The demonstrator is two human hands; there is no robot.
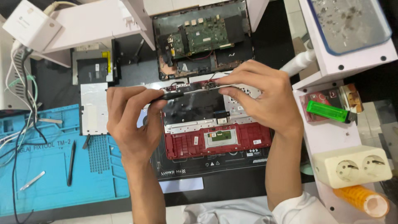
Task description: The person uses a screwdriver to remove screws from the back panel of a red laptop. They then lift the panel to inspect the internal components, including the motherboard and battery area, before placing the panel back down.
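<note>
Over the opened red laptop chassis (217, 139), my left hand (132, 120) pinches a black screwdriver (172, 96) pointing toward three o'clock, my right hand (265, 97) pinching its tip at the hinge bracket (207, 86); next, I judge, steady turning.

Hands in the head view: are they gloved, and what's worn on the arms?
Both the left hand and the right hand are bare: no gloves, and no rings or watch visible. The forearms are uncovered too. A white sleeve, pushed up and bunched, shows on the right arm at the bottom edge; more white cloth lies beside it. No sleeve shows on the left arm.
</note>
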